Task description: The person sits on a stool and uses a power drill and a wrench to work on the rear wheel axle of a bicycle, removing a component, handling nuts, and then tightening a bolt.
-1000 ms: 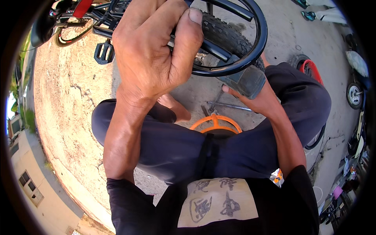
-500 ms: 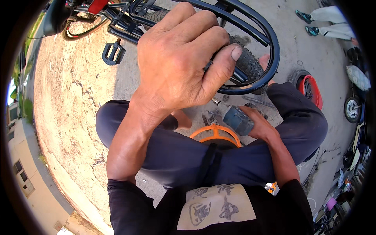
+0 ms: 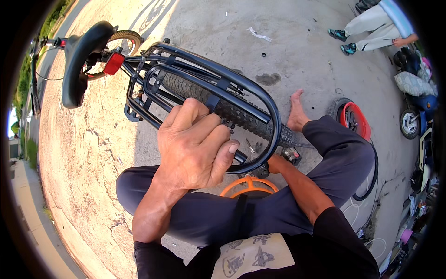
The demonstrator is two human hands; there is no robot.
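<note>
Clasping the rack [image 3: 277, 123] above part-sunlit ground [image 3: 311, 69], the left grip [image 3: 195, 144] is closed; the right grip [image 3: 276, 164] I can't tell.

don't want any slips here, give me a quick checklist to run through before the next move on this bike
1. Left hand secure on the bicycle rear rack: ok, fingers closed around a tube.
2. Right hand gripping firmly: cannot tell, its fingers are mostly hidden low beside the rack.
3. Right foot protected: not ok, it is bare and close to the rear tyre.
4. Bystander standing clear of the rack: ok, well off to the upper right.
5. Rear tyre bearing weight on the ground: cannot tell from overhead.
</note>
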